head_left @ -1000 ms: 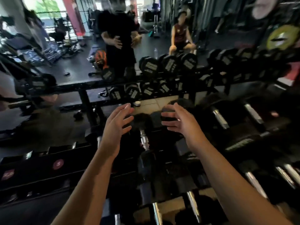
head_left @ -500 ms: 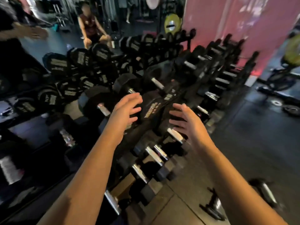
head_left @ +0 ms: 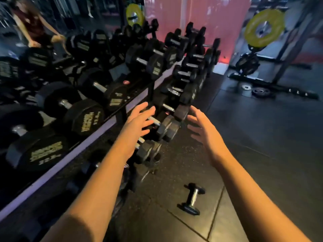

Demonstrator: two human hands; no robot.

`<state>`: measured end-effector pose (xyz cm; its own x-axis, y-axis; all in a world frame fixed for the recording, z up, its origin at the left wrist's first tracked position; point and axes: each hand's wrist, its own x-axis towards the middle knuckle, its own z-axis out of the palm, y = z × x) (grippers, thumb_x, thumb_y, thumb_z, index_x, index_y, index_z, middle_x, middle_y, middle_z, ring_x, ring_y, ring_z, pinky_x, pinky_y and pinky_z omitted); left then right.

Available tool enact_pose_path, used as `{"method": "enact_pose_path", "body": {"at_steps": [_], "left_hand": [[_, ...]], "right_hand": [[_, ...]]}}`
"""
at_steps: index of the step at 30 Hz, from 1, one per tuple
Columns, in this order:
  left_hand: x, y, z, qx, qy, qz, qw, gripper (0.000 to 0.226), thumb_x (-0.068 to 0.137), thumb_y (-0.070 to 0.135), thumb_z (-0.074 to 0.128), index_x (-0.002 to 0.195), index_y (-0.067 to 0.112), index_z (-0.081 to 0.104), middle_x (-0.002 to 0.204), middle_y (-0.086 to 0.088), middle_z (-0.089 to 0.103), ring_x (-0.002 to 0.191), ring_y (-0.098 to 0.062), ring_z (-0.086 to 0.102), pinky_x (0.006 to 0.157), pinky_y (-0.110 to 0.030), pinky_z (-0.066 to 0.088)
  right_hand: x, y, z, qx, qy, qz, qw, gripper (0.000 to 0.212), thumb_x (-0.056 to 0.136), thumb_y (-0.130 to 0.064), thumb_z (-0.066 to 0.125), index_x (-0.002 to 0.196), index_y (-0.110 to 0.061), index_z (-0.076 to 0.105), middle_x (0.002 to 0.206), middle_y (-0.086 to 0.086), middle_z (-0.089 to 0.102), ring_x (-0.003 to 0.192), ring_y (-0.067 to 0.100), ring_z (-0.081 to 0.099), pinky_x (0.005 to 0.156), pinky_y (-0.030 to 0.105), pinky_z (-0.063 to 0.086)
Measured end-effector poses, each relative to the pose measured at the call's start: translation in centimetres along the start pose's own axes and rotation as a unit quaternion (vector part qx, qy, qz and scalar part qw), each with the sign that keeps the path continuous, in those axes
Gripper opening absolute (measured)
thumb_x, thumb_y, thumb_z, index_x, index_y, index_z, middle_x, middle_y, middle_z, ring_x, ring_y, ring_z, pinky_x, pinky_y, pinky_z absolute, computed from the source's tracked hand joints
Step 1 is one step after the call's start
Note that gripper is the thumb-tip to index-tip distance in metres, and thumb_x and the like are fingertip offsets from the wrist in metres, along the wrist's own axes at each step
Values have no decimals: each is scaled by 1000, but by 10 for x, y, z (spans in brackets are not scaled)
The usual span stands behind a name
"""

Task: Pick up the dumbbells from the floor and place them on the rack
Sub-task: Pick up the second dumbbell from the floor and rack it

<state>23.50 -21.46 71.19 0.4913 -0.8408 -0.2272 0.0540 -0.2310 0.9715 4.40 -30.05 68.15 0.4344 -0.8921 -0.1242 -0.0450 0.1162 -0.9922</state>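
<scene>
One small dumbbell [head_left: 191,199] lies on the floor [head_left: 262,154] below your right forearm, well short of the rack [head_left: 97,128], and both your left hand [head_left: 138,123] and right hand [head_left: 202,126] are spread wide, empty, nothing picked up yet.

Dim gym light, pink glow off the far wall [head_left: 215,23], motion blur leftward, wide-angle bending at edges.

bare forearms [head_left: 97,186], no sleeves
</scene>
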Motion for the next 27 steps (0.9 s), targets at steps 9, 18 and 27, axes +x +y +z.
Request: {"method": "enact_pose_path", "body": {"at_steps": [9,18,27], "left_hand": [[56,-69,118,18,-35,-99,994,62,106,55,58,161,30,45,160,0,56,148,-29,53,127,-57,36],[119,-187,170,-95,50,-217,970,74,107,52,57,171,34,26,173,-4,42,153,-31,47,126,-57,36],[169,-307,210,-194,182,-307,914,79,106,57,58,173,28,28,179,-2,32,163,-29,34,132,-57,28]], "right_hand": [[32,83,-124,-1,95,100,990,53,112,-52,37,163,-37,42,164,-1,50,148,20,51,119,40,38],[92,188,-154,-80,102,179,975,78,96,-67,47,161,-24,47,163,-3,51,149,21,51,129,51,34],[187,309,-173,-131,13,216,967,69,102,-60,43,163,-27,44,167,0,48,152,19,46,120,35,35]]}}
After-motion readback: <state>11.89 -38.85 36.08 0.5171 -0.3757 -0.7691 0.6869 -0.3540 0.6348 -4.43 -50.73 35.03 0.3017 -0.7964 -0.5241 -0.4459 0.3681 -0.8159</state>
